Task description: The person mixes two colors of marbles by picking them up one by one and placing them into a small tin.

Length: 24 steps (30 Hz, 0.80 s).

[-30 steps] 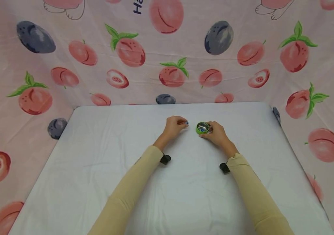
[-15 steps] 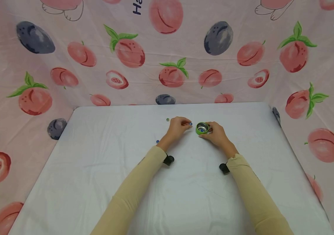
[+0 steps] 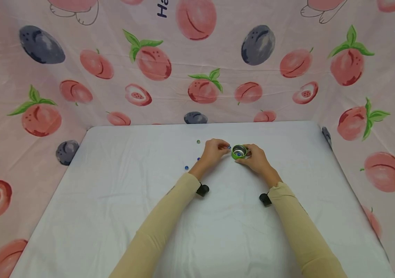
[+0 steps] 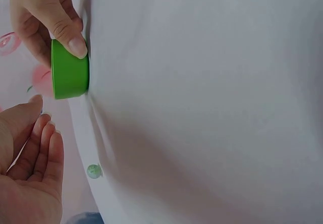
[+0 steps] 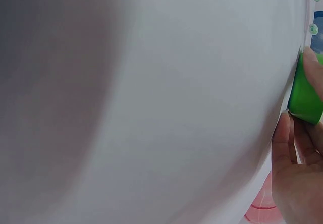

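Note:
A small green cup with a shiny metal inside stands on the white tabletop in the head view. My right hand grips it from the right, thumb and fingers on its wall. One blue marble lies on the cup's bottom. Just left of the rim, my left hand pinches another blue marble between thumb and fingertips. In the left wrist view the fingers of the left hand nearly cover that marble. Between the left fingertips and the cup there is a small gap.
Left of the left hand lie a green marble and a blue marble. A further blue marble shows beside the left wrist. Fruit-print cloth hangs behind and along both sides of the table.
My left hand has moved right toward the cup with its blue marble, uncovering marbles on the table behind it. The right hand and cup have stayed in place.

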### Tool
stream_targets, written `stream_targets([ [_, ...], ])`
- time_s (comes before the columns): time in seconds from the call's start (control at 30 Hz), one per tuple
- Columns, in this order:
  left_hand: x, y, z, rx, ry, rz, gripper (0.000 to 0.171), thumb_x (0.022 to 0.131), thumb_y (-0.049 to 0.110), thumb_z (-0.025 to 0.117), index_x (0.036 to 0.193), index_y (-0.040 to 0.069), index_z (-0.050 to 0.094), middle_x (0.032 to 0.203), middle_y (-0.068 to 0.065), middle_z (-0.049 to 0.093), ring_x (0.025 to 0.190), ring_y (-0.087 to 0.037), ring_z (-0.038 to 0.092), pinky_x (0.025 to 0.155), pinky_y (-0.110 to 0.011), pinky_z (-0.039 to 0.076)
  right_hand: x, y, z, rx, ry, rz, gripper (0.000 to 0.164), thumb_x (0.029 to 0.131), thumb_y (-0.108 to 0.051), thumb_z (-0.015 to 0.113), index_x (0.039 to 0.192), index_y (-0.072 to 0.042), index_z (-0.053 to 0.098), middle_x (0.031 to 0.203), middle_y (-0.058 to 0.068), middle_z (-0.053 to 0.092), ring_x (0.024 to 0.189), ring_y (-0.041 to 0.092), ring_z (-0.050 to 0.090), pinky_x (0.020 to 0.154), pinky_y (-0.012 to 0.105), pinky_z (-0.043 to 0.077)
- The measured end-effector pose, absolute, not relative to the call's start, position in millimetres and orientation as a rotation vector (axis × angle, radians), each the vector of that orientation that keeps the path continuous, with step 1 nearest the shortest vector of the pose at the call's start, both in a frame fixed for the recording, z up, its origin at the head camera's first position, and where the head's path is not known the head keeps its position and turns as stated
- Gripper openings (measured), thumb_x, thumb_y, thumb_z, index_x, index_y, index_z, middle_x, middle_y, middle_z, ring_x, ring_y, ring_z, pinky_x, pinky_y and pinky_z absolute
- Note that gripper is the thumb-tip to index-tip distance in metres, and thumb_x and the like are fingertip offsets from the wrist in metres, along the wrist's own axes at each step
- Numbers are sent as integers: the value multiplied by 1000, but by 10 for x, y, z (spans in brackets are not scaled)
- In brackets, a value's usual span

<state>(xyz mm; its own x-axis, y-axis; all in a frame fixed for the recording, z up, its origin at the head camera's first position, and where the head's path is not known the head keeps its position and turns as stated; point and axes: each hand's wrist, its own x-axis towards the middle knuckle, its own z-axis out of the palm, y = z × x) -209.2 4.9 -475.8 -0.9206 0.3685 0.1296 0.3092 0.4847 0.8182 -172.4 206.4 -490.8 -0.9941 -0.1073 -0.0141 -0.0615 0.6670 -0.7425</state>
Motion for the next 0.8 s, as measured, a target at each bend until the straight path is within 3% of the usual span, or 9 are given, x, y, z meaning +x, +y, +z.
stream_targets([
  [0.4,-2052,137,-4750,627,2656,1404,19,96,4,77,113,-5,78,100,-17,76,91,-24,70,80,-25,56,-1702,2060,-4906,-140,2820,-1252,63,91,-11,84,142,12,56,129,28,60,115,41,59,100,51,52],
  [0.8,-2042,184,-4804,608,2640,1414,19,96,5,77,112,-5,78,96,-14,75,85,-16,64,75,-21,52,-1701,2062,-4901,-147,2826,-1254,62,90,-11,85,140,12,57,127,28,61,114,41,60,99,51,52],
])
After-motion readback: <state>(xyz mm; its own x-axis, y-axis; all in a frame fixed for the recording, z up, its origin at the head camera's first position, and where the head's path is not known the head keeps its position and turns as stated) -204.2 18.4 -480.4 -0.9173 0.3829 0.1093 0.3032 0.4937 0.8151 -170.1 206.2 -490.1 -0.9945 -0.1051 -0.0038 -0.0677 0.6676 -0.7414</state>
